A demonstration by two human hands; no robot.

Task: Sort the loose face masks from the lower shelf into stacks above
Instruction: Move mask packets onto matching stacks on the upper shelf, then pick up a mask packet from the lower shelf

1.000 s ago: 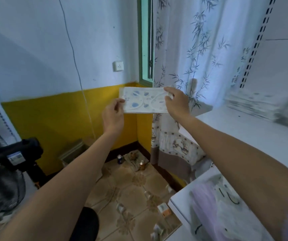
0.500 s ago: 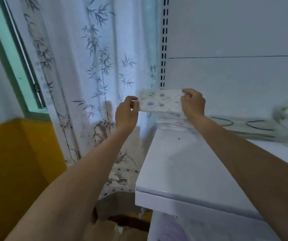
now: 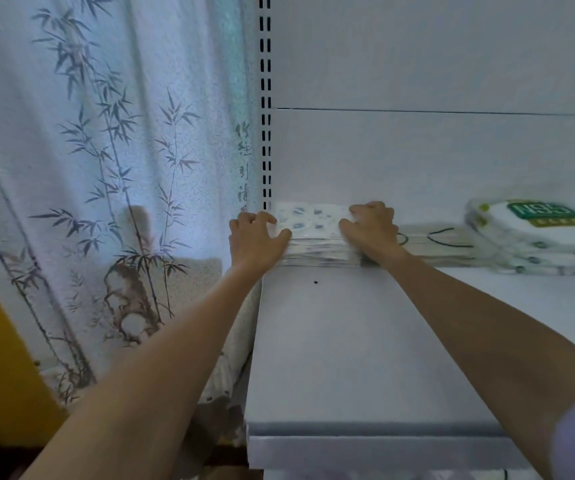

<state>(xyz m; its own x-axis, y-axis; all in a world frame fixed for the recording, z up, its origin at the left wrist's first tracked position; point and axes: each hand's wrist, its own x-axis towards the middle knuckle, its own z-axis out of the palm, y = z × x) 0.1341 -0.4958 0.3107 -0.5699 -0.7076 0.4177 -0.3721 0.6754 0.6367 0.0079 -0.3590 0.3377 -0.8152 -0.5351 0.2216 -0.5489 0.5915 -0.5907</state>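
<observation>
Nearest is the white shelf (image 3: pixel 348 341), with both bare forearms reaching across it. At its far left corner, the left hand (image 3: pixel 255 237) and right hand (image 3: pixel 371 230) each grip one end of a blue-spotted face mask (image 3: pixel 310 218) with curled fingers. The mask lies flat on top of a stack (image 3: pixel 314 252) of the same kind. Just right of that is a flatter pile with black ear loops (image 3: pixel 442 244), then a heap of green-labelled N95 packs (image 3: pixel 535 237). A bamboo-print curtain (image 3: pixel 106 168) hangs on the left.
</observation>
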